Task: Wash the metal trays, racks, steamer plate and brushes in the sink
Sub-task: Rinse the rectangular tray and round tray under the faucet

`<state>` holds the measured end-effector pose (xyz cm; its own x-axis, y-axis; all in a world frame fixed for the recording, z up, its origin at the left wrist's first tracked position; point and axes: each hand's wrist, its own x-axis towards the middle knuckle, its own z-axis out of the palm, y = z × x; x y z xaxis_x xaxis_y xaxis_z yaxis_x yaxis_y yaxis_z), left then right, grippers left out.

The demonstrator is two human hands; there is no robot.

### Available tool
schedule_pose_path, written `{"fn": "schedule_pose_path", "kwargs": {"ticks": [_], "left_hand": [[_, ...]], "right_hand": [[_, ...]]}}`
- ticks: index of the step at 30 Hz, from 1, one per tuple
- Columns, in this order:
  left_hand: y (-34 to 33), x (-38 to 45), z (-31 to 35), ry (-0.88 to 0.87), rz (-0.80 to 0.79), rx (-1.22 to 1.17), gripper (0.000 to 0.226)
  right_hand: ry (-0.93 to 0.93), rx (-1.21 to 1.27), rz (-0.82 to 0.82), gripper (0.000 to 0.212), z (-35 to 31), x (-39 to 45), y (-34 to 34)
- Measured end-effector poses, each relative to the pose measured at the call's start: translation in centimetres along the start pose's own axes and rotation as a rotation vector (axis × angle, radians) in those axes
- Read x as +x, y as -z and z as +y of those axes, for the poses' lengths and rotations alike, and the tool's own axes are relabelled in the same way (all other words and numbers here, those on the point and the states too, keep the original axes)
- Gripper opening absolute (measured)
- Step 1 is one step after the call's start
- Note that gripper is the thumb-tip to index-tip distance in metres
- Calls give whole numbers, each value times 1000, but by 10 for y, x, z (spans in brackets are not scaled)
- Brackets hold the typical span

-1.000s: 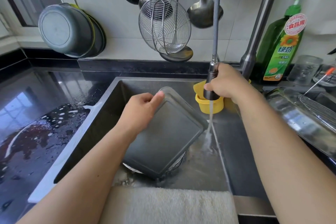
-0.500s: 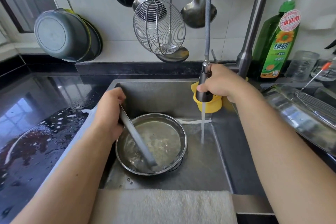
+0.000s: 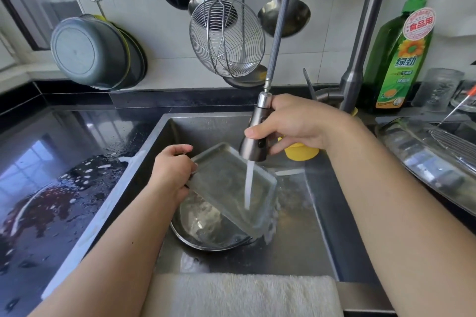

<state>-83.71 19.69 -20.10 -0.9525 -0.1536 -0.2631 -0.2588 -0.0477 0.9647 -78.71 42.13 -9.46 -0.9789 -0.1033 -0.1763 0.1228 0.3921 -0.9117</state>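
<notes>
- Gripping the grey metal pull-out spray head [image 3: 253, 140], the right hand [image 3: 291, 123] has its fingers and thumb wrapped round the barrel, and the stream lands inside the shallow rectangular metal tray [image 3: 226, 185].
- The left hand [image 3: 171, 172] pinches the tray's near-left edge, thumb side on top, tilting it so water runs off the lower right rim (a curtain of drips shows there).
- To rinse well, I would sweep the spray from the raised corner down toward the low edge, so runoff carries residue away rather than pooling.
- Keeping the nozzle close to the tray should limit splashing onto the wet black countertop [image 3: 51, 175].
- The tray hangs just above a round stainless steel bowl [image 3: 206, 224] sitting in the grey steel sink [image 3: 322, 213]; draining beside the bowl seems wiser if it is already clean.
- A wet edge pinch may slip, so a firmer hold is advisable.
- More metal trays [image 3: 422, 159] wait at the right.
</notes>
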Motion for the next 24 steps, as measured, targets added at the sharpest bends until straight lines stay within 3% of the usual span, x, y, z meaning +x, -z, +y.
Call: {"fn": "schedule_pose_path", "kwargs": {"ticks": [4,7,10,13,15,20,24], "left_hand": [[1,7,-5,71,0,-78,25],[0,10,-8,156,-66,-139,12],[-3,2,-6,262,-176,-150,22],[-6,-6,-3,258,-285,-126,19],[-8,-6,-6,245,-338,-93,22],[-8,-9,-4,210,-269,-52,16],[-7,-13,1,215,-295,-15,28]], "right_hand": [[80,77,-59,28,-13,-2,-24],[130,139,-8,29,-17,1,-41],[153,179,80,33,-15,7,-51],[151,194,154,34,-9,14,-53],[148,140,225,32,-2,22,-50],[120,-133,404,31,15,27,-28],[59,-231,534,32,26,24,-1]]}}
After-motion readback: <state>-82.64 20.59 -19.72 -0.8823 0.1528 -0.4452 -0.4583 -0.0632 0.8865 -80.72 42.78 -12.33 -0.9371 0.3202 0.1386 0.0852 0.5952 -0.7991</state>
